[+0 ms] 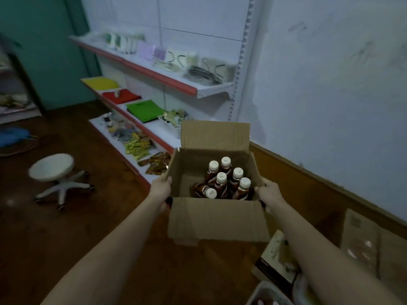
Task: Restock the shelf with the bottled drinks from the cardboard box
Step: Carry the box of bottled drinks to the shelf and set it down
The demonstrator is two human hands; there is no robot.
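An open cardboard box (217, 219) is held up in front of me above the wooden floor. My left hand (160, 190) grips its left side and my right hand (269, 193) grips its right side. Inside stand several brown bottled drinks (221, 183) with white caps; one of them lies tipped over at the front. The shelf unit (193, 90) with white boards and red edges stands ahead to the left against the wall, beyond the box.
The shelves carry cups, wire racks, coloured bags and snack packets (137, 145). A white rolling stool (54, 170) stands on the floor to the left. Other cardboard boxes (361, 241) and a basket lie at the lower right beside the white wall.
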